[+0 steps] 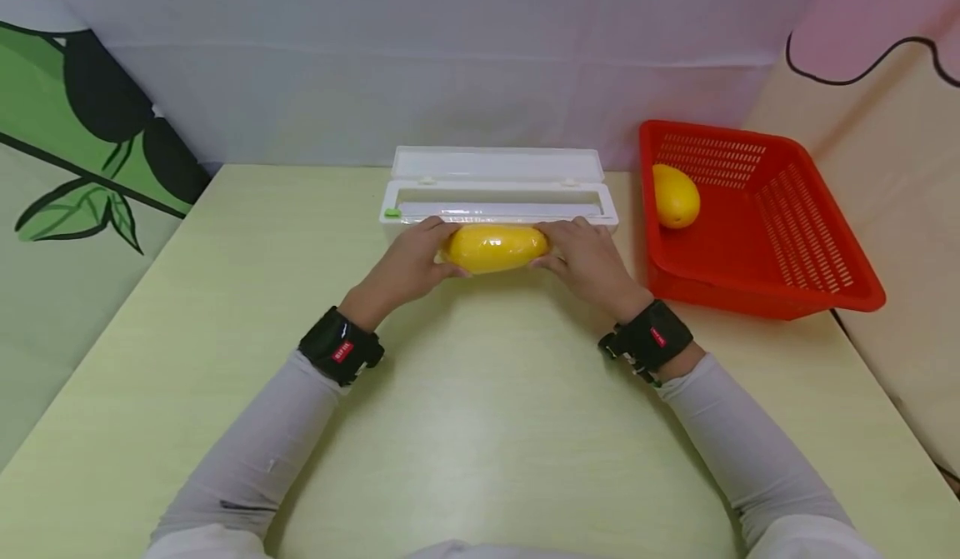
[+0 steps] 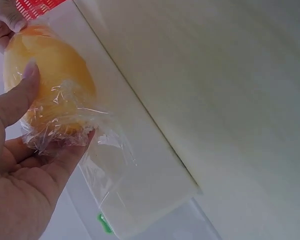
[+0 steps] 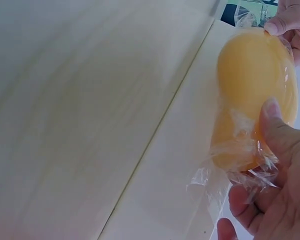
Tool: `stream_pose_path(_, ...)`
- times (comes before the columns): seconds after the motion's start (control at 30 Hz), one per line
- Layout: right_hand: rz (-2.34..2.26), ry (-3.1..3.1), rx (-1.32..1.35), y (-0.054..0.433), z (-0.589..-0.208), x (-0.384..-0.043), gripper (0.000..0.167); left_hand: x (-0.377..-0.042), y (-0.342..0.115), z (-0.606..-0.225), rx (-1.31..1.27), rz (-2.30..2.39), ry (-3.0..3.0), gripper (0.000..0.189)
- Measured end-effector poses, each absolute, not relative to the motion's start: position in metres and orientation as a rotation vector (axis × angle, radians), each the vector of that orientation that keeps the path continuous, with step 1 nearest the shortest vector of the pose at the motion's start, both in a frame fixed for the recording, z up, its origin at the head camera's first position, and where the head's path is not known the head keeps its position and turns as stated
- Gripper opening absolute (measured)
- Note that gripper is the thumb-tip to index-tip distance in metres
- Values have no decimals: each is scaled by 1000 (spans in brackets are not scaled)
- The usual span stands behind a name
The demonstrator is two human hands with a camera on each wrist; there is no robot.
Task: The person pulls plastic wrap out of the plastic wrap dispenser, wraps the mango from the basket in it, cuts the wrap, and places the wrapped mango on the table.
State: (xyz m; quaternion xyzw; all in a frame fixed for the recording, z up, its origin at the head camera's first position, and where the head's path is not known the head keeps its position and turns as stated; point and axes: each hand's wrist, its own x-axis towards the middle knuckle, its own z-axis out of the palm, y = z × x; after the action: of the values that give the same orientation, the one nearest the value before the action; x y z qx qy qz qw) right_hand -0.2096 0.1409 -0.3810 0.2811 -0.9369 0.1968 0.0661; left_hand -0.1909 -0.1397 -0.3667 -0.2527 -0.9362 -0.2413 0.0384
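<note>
A yellow mango (image 1: 498, 247), covered in clear plastic wrap, is held sideways between both hands at the front of a white cling wrap dispenser (image 1: 501, 187). My left hand (image 1: 415, 261) grips the left end, its thumb across the skin and its fingers under gathered film (image 2: 60, 135). The right hand (image 1: 587, 263) holds the other end in the same way, with crumpled wrap (image 3: 255, 175) between thumb and fingers. Loose film trails from the left end over the dispenser's white front in the left wrist view. The dispenser's lid (image 1: 497, 162) stands raised at the back.
To the right stands a red plastic basket (image 1: 757, 296) with slotted walls, a second yellow mango (image 1: 676, 197) lying against its left side. A green slider (image 1: 392, 212) sits at the dispenser's left end. The pale table (image 1: 465, 426) meets a cloth backdrop (image 1: 300, 101) behind.
</note>
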Motion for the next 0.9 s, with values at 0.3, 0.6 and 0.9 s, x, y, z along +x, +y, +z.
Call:
stream_pose_path(0.3,568,-2835,870,137,-382,-211,59,-192,-144,-369,-801,-760,-2858,61)
stream_pose_path(0.6,610,-2835,898,138,-385,-212,57,-192,-144,-369,-764,-822,-2898,60)
stream_pose_path(0.9,637,-2832,895,138,-385,-212,54,-190,-141,-367,-749,-839,-2930,49)
